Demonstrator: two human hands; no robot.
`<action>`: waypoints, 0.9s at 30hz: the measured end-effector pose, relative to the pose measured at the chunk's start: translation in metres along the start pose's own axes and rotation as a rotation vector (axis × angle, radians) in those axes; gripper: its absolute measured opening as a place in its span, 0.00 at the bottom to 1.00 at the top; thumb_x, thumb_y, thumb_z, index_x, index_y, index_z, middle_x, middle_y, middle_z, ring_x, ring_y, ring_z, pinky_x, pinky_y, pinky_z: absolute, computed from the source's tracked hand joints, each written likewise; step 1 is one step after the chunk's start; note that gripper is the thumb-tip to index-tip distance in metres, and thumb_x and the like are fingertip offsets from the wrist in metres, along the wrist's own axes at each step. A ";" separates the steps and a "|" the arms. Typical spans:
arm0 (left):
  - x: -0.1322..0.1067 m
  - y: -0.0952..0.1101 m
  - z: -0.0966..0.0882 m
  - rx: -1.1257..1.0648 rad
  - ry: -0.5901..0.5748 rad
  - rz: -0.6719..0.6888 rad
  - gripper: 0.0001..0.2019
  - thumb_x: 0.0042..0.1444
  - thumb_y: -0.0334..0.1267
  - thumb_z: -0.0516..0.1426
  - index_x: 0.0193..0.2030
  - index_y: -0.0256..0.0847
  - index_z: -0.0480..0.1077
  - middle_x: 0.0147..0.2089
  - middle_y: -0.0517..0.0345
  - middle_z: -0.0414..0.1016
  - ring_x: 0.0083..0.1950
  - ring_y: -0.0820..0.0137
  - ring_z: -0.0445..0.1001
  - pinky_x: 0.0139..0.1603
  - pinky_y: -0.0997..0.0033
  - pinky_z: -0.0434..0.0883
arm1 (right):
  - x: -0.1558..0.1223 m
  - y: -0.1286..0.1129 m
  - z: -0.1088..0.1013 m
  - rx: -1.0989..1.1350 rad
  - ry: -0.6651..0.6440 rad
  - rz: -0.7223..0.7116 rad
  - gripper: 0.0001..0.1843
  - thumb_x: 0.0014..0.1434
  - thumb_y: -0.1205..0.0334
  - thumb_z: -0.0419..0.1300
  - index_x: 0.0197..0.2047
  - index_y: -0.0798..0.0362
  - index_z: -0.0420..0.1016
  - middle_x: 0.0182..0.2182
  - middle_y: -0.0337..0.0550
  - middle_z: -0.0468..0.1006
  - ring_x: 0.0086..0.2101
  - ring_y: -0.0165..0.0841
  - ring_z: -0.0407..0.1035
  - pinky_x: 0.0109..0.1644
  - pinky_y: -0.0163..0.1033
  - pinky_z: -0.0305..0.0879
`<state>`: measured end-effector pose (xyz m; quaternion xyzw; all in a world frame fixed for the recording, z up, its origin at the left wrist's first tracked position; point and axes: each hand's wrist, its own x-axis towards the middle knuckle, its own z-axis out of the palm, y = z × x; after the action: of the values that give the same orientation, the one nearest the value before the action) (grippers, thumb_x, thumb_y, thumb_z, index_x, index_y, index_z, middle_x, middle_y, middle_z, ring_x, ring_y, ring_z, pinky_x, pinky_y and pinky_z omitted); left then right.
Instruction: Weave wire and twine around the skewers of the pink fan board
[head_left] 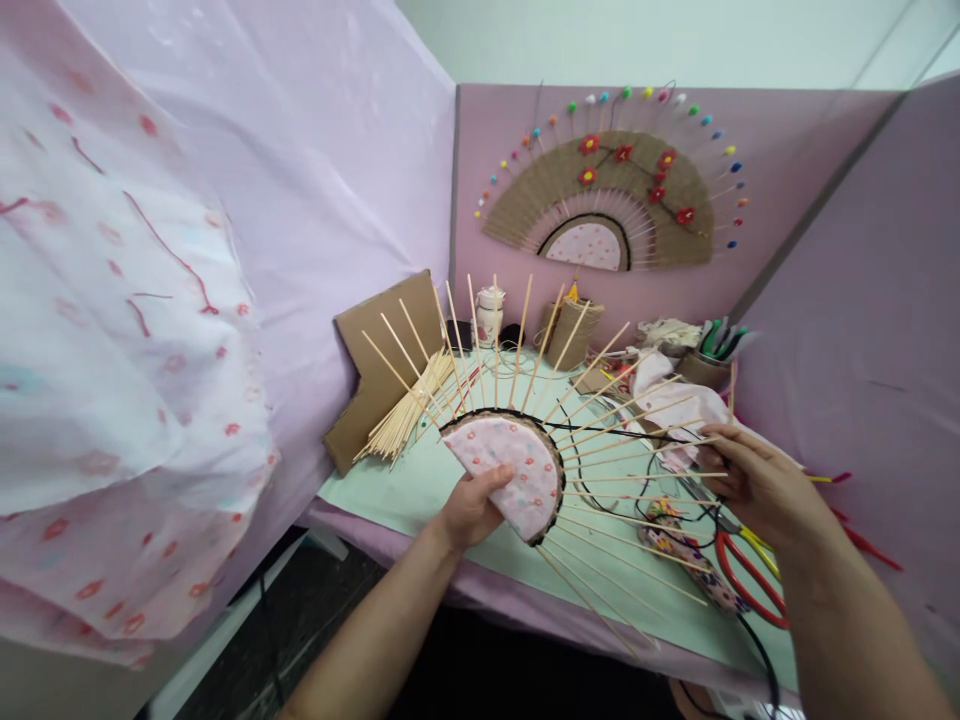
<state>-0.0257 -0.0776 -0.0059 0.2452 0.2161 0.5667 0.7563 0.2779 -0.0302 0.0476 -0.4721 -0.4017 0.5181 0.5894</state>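
My left hand (474, 505) grips the straight edge of a half-round fan base (517, 470), thumb on top of its pink floral cloth. Thin wooden sticks (525, 330) fan out from the curved rim, which is edged in black cord. From that rim a black cord (600, 430) runs taut to the right. Its far end is pinched between the fingers of my right hand (739, 460), which is raised over the table's right side. Some slack black cord hangs below that hand. Whether a needle is in those fingers, I cannot make out.
A finished fan (600, 190) hangs on the back panel. On the table are a bundle of sticks (409, 410), brown cardboard (390, 350), a twine spool (576, 335), a white bottle (490, 315), red-handled scissors (750, 580) and a glue gun (690, 555). Floral cloth (112, 400) hangs at left.
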 end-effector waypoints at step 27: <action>0.002 0.000 -0.005 0.020 0.068 0.045 0.23 0.39 0.34 0.68 0.45 0.37 0.71 0.36 0.56 0.79 0.37 0.65 0.77 0.48 0.61 0.70 | -0.017 -0.009 0.003 -0.103 -0.052 0.096 0.19 0.39 0.49 0.72 0.29 0.52 0.72 0.17 0.32 0.58 0.16 0.19 0.47 0.17 0.24 0.44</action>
<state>-0.0281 -0.0751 -0.0097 0.2383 0.2418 0.5893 0.7331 0.2752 -0.0464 0.0576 -0.5068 -0.4199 0.5364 0.5283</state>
